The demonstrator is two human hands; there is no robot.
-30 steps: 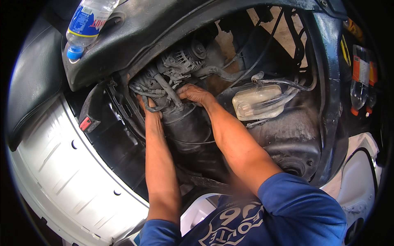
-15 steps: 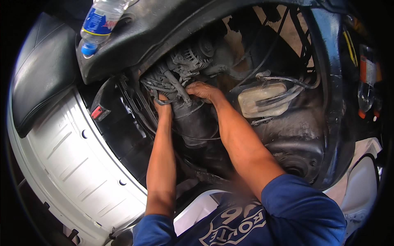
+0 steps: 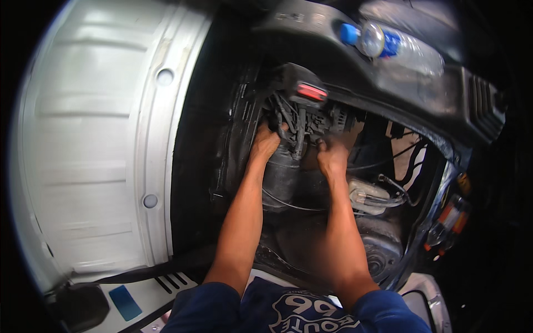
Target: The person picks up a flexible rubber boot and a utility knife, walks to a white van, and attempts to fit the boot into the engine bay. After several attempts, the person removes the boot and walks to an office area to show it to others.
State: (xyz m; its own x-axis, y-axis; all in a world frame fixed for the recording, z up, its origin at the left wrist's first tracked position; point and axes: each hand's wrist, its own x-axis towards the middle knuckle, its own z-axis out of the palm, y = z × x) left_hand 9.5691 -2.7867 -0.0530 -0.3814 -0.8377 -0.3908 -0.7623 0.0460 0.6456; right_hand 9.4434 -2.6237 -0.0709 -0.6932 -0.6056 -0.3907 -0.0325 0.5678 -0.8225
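the left hand [image 3: 267, 143] reaches in at the upper left edge of the black canister [image 3: 279, 180], its fingers bent and partly hidden among the grey hoses [image 3: 300, 133]; whether it grips one cannot be told. the right hand [image 3: 333, 157] is across from it, just right of the canister's top, fingers curled in and thumb close to them, a narrow shape; whether anything is pinched there is too blurred to tell. the canister stands between the two forearms, with a strip of room between its right side and the right wrist, while the hoses crowd the space between the hands. a thin cable [image 3: 294, 207] crosses below, near the canister's foot. above the hands, a black buckle with a red button [image 3: 309, 91] juts over the hoses and narrows the way in from the top. right of the right forearm sits a cloudy plastic reservoir [image 3: 362, 187], and beyond it the dark frame edge [image 3: 436, 194] bounds the bay. a dark gap separates the left forearm from the white ribbed panel [image 3: 89, 144]. a clear bottle with a blue cap [image 3: 413, 54] lies on the black trim [image 3: 388, 77] along the upper rim.
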